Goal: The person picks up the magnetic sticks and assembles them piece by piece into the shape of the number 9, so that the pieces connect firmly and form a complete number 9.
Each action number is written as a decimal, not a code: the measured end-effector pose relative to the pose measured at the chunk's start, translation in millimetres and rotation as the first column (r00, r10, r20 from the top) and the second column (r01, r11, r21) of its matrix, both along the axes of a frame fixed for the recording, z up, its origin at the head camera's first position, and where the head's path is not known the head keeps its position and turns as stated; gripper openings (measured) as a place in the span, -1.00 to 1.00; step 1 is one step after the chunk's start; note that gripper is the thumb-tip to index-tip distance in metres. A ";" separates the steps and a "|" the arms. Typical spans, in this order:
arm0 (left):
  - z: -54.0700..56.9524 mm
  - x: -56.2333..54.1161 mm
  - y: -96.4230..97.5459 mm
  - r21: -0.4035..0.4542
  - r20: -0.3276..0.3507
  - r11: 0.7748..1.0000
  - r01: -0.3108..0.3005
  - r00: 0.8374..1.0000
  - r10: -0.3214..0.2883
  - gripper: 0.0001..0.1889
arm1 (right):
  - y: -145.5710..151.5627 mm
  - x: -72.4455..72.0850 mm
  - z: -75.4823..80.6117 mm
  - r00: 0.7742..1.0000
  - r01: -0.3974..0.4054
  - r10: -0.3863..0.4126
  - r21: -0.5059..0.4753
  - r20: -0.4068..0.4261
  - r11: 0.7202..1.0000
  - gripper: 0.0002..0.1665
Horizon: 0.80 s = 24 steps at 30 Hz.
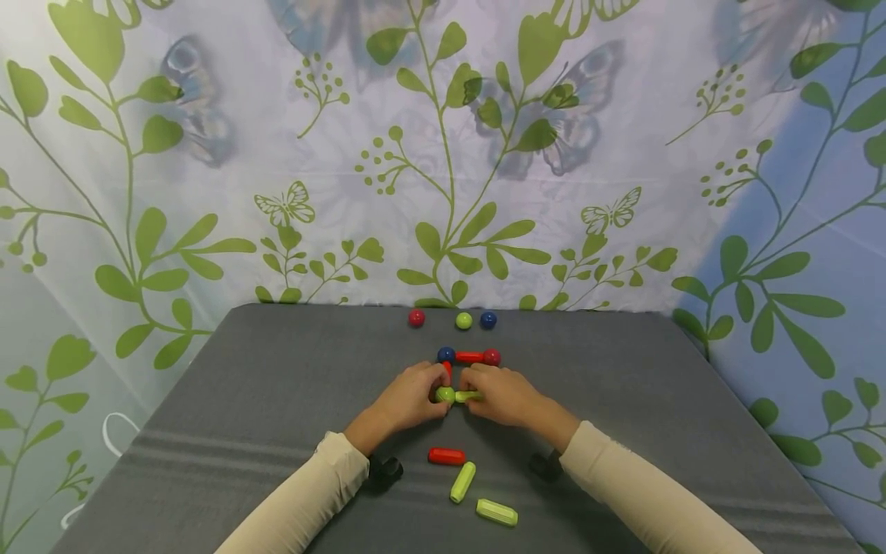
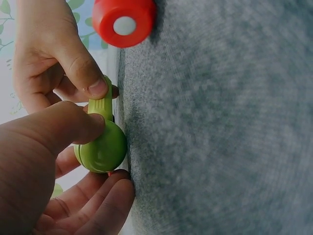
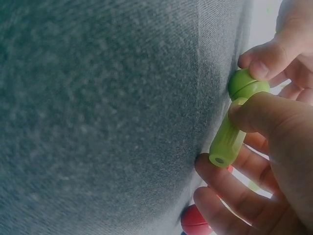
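Observation:
My left hand (image 1: 414, 398) grips a lime-green ball (image 1: 445, 395) between thumb and fingers. From the right, my right hand (image 1: 504, 394) pinches a lime-green rod (image 3: 227, 137), whose one end meets the ball. The rod's free end shows a grey dot in the right wrist view. Beyond the hands, a blue ball (image 1: 446, 355) and a dark-red ball (image 1: 491, 357) are joined by a red rod (image 1: 469, 357). A second red rod (image 1: 447, 372) runs from the blue ball toward the green one, partly hidden by the left fingers.
Nearer on the grey table (image 1: 277, 462) lie a loose red rod (image 1: 446, 456) and two green rods, one angled (image 1: 462, 482) and one closer (image 1: 496, 512). At the back edge sit a red ball (image 1: 416, 318), a green ball (image 1: 464, 321) and a blue ball (image 1: 488, 319), before a patterned curtain.

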<state>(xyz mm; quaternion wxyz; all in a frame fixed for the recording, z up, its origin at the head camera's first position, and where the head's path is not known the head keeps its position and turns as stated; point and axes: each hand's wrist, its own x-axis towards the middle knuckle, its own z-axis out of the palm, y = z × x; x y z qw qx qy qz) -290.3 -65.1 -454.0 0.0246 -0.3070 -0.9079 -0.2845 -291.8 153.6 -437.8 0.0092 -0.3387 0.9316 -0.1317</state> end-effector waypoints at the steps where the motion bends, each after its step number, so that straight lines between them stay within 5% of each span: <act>1: -0.3 0.1 -0.1 0.000 0.000 1.000 0.000 1.000 0.000 -0.75 | 0.0 0.1 -0.2 1.000 -0.002 0.002 -0.002 0.000 1.000 -0.78; 24: -0.4 -0.7 0.1 -0.007 0.005 1.000 -0.004 1.000 0.004 -0.76 | 0.7 0.3 0.1 1.000 -0.009 0.009 -0.015 0.012 1.000 -0.78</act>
